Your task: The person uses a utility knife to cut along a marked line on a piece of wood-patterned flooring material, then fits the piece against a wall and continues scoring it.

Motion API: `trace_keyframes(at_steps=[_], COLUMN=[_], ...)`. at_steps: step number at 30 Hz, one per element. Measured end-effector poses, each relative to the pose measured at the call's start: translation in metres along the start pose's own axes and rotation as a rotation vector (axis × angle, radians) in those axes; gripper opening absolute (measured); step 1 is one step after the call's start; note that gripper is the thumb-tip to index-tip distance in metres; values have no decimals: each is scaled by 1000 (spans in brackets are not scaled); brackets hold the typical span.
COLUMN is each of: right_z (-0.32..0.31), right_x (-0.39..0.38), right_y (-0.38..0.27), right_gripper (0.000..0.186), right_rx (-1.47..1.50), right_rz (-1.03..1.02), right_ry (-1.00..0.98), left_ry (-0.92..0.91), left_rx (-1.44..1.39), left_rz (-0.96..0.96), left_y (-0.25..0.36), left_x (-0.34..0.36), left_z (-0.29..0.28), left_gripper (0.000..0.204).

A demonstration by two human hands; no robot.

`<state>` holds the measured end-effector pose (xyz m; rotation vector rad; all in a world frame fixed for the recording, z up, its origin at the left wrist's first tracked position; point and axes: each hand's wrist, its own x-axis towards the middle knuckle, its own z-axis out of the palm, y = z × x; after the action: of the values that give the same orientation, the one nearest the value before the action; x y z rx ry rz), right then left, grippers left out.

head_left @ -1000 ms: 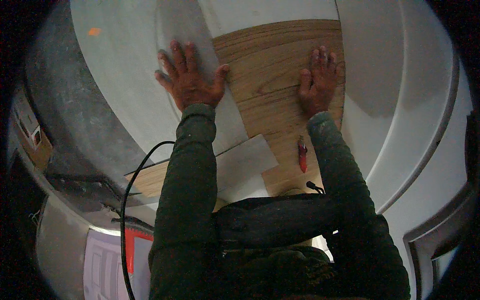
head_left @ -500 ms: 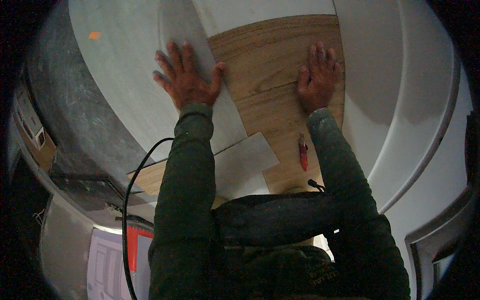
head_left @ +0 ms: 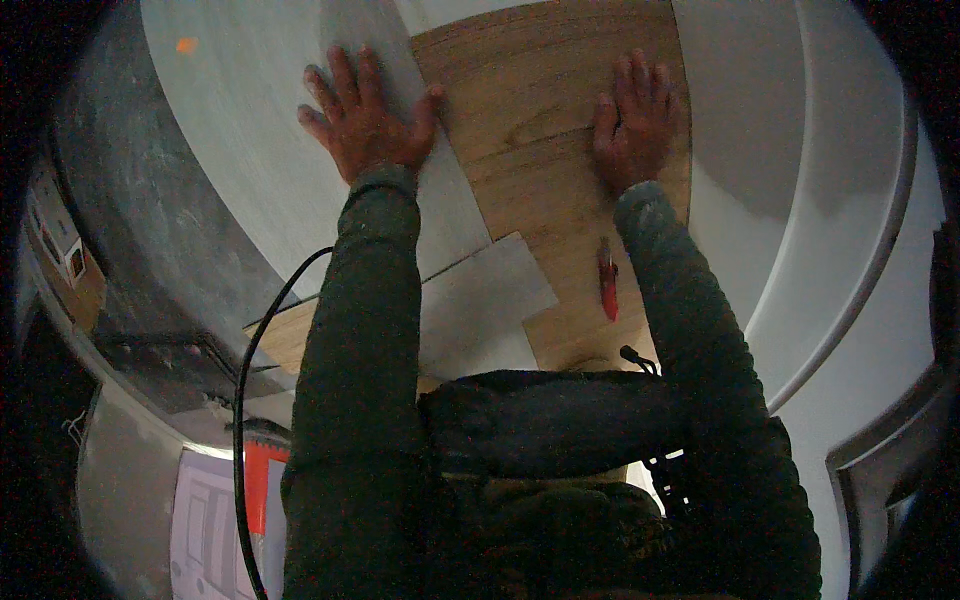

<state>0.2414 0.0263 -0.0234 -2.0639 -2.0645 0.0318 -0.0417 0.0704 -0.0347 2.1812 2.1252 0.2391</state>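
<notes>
- Left hand point(head_left: 370, 125) spread on grey panel point(head_left: 250, 160)
- Right hand point(head_left: 635, 130) flat on wood board point(head_left: 520, 120); hands apart
- Board: long axis away from worker, grain crosswise

Under the right hand point(head_left: 635, 130), the wood-look plank point(head_left: 520, 120) is warm brown with dark, wavy grain. The panel point(head_left: 240, 150) beneath the left hand point(head_left: 372, 130) is pale grey, faintly streaked; left of that hand, its small patch point(head_left: 186, 45) is orange. The slim tool point(head_left: 609, 288) below the right hand is red. Both sleeves point(head_left: 365, 300) are dark green.
</notes>
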Motion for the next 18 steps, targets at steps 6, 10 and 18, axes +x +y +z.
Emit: trace_keyframes(at_steps=[6,10,18], right_z=[-2,-8,18], right_x=[-5,9,10], right_y=[8,-20,-14], right_gripper=[50,45,57], right_rx=[-59,-66,-131], right_rz=[22,-1,46], right_ry=[42,88,-37], left_ry=[24,62,104], left_rx=[88,130,162], left_rz=[19,21,47], left_y=[9,-13,-24], left_x=[6,9,22], left_z=[-6,6,16], left_gripper=[86,86,85])
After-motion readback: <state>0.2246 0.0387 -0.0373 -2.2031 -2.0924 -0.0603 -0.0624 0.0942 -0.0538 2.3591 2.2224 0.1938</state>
